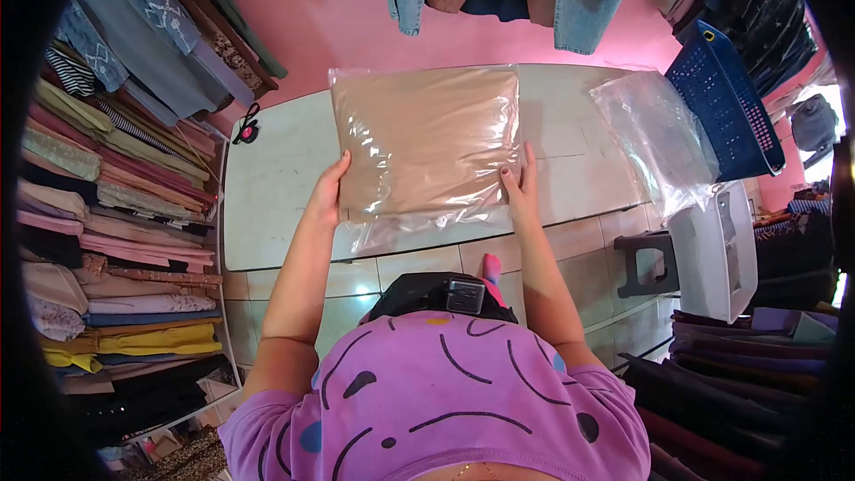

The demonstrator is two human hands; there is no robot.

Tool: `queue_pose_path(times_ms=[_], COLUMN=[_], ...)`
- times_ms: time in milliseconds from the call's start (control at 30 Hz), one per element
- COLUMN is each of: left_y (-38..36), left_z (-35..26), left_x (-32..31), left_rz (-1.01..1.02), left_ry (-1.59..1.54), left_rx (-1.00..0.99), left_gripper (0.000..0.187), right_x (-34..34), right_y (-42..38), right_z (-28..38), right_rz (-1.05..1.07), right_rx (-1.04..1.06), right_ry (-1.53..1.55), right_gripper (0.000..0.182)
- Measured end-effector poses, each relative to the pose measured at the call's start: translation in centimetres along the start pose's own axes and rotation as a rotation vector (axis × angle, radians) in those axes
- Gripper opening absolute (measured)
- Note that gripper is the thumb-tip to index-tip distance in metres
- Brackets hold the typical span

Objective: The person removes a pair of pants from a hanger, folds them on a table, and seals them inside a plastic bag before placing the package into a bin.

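Note:
A folded tan garment in a clear plastic bag [427, 138] is held flat between my two hands over the white table [276, 205]. My left hand [329, 187] grips its left edge, thumb on top and fingers hidden beneath. At the lower right edge, my right hand [521, 191] presses its thumb on the plastic, with a finger stretched along the side. The bag's loose plastic end hangs toward me, shiny and creased.
Clear empty plastic bags [659, 138] lie at the table's right end beside a tilted blue basket [726, 102]. A white crate [712, 249] and dark stool [646, 265] stand right. Folded clothes [134, 232] fill shelves on the left. Denim clothing [592, 0] hangs ahead.

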State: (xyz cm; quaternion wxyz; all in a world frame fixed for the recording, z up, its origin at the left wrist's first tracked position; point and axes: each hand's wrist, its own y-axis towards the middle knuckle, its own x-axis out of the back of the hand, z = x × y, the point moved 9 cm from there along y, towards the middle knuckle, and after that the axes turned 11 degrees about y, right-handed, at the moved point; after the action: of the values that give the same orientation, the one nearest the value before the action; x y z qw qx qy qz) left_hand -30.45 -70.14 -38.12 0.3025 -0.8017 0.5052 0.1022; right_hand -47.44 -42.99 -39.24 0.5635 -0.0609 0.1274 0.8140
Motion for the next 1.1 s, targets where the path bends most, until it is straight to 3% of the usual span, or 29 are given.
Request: queue_pose_path(times_ms=[67, 133, 167, 200, 233, 400, 467, 500, 567, 600, 667, 800, 900, 967, 1100], left_y=[0.4, 1.1, 1.2, 1.2, 1.4, 1.3, 1.0, 0.9, 1.2, 1.3, 1.2, 1.8, 1.6, 1.2, 1.5], left_z=[4.1, 8.4, 11.0, 13.2, 13.7, 13.7, 12.9, 12.5, 12.8, 12.6, 12.5, 12.5, 12.5, 12.3, 12.1], left_x=[2.8, 5.4, 6.6, 7.8, 8.1, 7.7, 7.2, 7.5, 7.6, 8.0, 7.9, 8.5, 8.3, 7.6, 7.8], left_rz=[-0.013, -0.030, -0.079, -0.126, -0.124, -0.034, -0.144, -0.248, -0.292, -0.336, -0.338, -0.380, -0.387, -0.376, -0.401], left_ry=[0.010, 0.015, 0.011, 0.006, 0.001, -0.148, 0.026, 0.203, 0.244, 0.290, 0.296, 0.360, 0.320, 0.301, 0.338], left_rx=[0.068, 0.137, 0.257, 0.374, 0.378, 0.398, 0.379, 0.358, 0.321, 0.281, 0.281, 0.218, 0.217, 0.238, 0.179], left_gripper=[0.043, 0.046, 0.047, 0.048, 0.048, 0.053, 0.052, 0.052, 0.051, 0.051, 0.048, 0.043, 0.041, 0.039, 0.035], right_x=[0.4, 2.3, 2.9, 3.3, 2.8, 2.6, -0.3, -1.1, -5.2, -6.1, -10.1, -10.2, -12.2, -15.1, -14.1], right_y=[-0.8, -2.2, -3.0, -3.7, -3.8, -3.7, -3.3, -2.9, -2.1, -2.0, -2.9, -1.6, -0.8, -1.9, -0.6], right_z=[-1.3, -5.1, -6.8, -7.7, -7.0, -7.3, -1.9, -2.2, -1.9, -2.2, -2.3, -6.4, -4.9, -5.3, -7.4], right_rz=[0.048, 0.035, 0.032, 0.037, 0.046, 0.073, -0.010, -0.007, 0.147, 0.152, 0.417, 0.460, 0.349, 0.595, 0.713], right_rx=[-0.115, -0.311, -0.319, -0.225, -0.124, -0.353, 0.046, 0.046, 0.285, 0.281, 0.423, 0.278, 0.237, 0.441, 0.334], right_ry=[0.140, -0.270, -0.277, -0.494, -0.708, -0.774, -1.220, -1.221, -1.186, -1.185, -1.115, -1.241, -1.198, -1.179, -1.107], right_gripper=[0.063, 0.055, 0.055, 0.053, 0.050, 0.055, 0.059, 0.059, 0.060, 0.060, 0.054, 0.054, 0.054, 0.054, 0.053])
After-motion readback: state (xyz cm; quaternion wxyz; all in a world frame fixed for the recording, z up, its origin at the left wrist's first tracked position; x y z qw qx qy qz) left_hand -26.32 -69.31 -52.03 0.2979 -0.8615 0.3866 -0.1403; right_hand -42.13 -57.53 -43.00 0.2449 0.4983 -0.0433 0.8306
